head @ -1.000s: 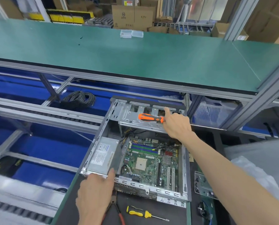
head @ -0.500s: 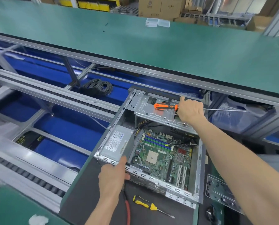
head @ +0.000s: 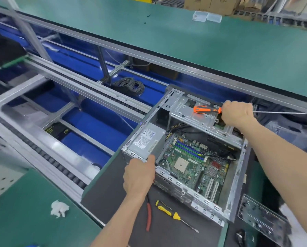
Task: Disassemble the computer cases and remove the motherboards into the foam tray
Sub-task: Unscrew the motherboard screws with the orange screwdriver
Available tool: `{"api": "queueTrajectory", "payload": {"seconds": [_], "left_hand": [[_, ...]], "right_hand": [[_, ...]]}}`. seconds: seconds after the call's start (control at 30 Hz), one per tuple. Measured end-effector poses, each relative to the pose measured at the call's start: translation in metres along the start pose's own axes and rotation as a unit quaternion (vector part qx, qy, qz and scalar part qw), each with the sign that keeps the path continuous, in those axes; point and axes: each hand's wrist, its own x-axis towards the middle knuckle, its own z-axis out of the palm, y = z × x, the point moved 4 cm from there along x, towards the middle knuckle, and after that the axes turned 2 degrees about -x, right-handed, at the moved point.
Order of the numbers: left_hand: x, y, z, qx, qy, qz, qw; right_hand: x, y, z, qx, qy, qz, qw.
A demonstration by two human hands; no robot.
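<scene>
An open metal computer case [head: 233,191] lies on its side on a dark mat. Inside it sits a green motherboard [head: 193,163], with a grey power supply [head: 147,139] at its left and a metal drive cage [head: 190,113] at the far end. My left hand [head: 139,175] grips the near left corner of the case by the power supply. My right hand [head: 237,114] rests on the drive cage, shut on an orange-handled screwdriver [head: 205,110] whose long shaft points right. No foam tray is in view.
A yellow screwdriver [head: 174,214] and red-handled pliers [head: 148,216] lie on the mat [head: 113,193] in front of the case. A loose metal plate [head: 261,218] lies at the right. A roller conveyor [head: 47,157], blue bins and a cable coil [head: 129,85] are to the left.
The view has swung left and downward, so the case now appears further right. Both hands keep their grips on the case corner and the screwdriver at the drive cage.
</scene>
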Motion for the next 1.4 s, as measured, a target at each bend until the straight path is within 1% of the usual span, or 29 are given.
{"api": "queueTrajectory", "payload": {"seconds": [0.2,0.33,0.53,0.87,0.97,1.17,1.4], "left_hand": [[0.006,0.009,0.0,0.058,0.035,0.034,0.997],[0.012,0.013,-0.002,0.033,0.043,0.052,0.997],[0.035,0.029,-0.007,0.033,0.031,0.098,0.994],[0.082,0.057,-0.012,0.111,0.024,0.158,0.981],[0.09,0.069,-0.011,0.135,0.01,0.183,0.974],[0.097,0.072,-0.011,0.143,-0.006,0.211,0.967],[0.103,0.073,-0.01,0.128,-0.014,0.231,0.964]], "right_hand": [[-0.009,0.012,0.007,-0.013,-0.014,0.013,1.0],[-0.02,0.019,0.013,-0.012,0.001,0.009,1.0],[-0.04,0.037,0.02,-0.007,0.0,0.021,1.0],[-0.085,0.045,0.025,0.018,0.015,0.051,0.998],[-0.091,0.049,0.025,0.021,0.014,0.067,0.997],[-0.096,0.045,0.021,0.026,-0.007,0.073,0.997],[-0.094,0.044,0.013,-0.005,-0.041,0.067,0.997]]}}
